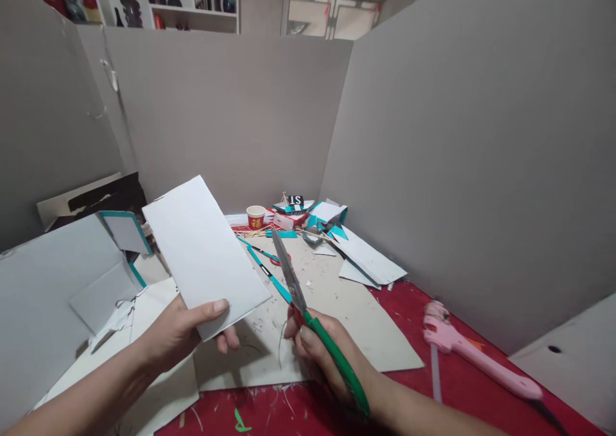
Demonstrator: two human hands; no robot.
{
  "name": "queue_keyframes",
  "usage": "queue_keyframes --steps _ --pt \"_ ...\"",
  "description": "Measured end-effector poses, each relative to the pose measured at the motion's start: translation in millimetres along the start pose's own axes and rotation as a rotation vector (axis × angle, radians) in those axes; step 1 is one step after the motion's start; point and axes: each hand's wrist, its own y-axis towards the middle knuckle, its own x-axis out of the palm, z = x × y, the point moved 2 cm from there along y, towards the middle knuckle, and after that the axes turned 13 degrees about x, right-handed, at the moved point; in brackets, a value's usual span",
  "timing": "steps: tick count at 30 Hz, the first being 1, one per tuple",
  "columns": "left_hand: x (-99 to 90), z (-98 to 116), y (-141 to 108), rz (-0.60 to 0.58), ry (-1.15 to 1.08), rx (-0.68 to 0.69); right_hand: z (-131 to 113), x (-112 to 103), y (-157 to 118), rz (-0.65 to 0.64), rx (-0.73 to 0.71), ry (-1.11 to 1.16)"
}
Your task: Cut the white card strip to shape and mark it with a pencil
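Note:
A white rectangular card [206, 250] is tilted up in my left hand [187, 333], thumb on its front near the lower edge and fingers behind it. To the right, my right hand [332, 352] grips green-handled scissors [337, 359], their blades pointing up and away. The blades look closed or nearly so and are apart from the card. Beneath both hands lies a pale board [366, 333] scattered with small scraps. Teal strips [269, 276] rest on it behind the scissors, near a small pair of red-handled scissors [283, 259].
A pink glue gun [486, 359] lies on the red cloth [404, 385] at right. Farther back stand a red paper cup [256, 218] and cut card pieces [366, 256]. Large white cardboard [48, 308] fills the left. Grey partitions [216, 115] surround the table.

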Motion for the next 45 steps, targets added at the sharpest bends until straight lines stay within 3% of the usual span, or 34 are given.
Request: queue_keyframes --steps 7,16,23,27,34,38,42,45 --pt "-3.0 9.0 1.6 -0.006 -0.03 0.034 8.1 0.4 -2.0 -0.059 0.003 0.085" --pt "1.4 -4.7 -0.8 -0.171 0.049 -0.114 13.0 2.0 6.8 0.094 0.017 0.424" --pt "14.2 -14.6 -3.0 -0.317 0.147 -0.187 -1.3 7.1 4.6 0.099 0.083 0.339" --pt "19.2 -17.2 -3.0 -0.276 0.041 -0.146 -7.4 6.3 3.0 0.121 0.062 0.165" --pt "32.2 -38.8 -7.4 -0.233 -0.064 -0.151 -6.0 -6.0 9.1 0.357 -0.045 0.188" --pt "43.5 -42.3 -14.3 -0.191 0.016 -0.098 -12.8 1.9 7.8 0.254 -0.009 0.157" --pt "53.0 -38.2 -20.2 -0.039 0.085 -0.009 -17.1 12.6 5.6 0.129 0.013 0.151" --pt "49.2 -34.2 -20.8 0.063 0.196 0.054 -15.2 14.8 6.4 0.108 0.006 0.244"
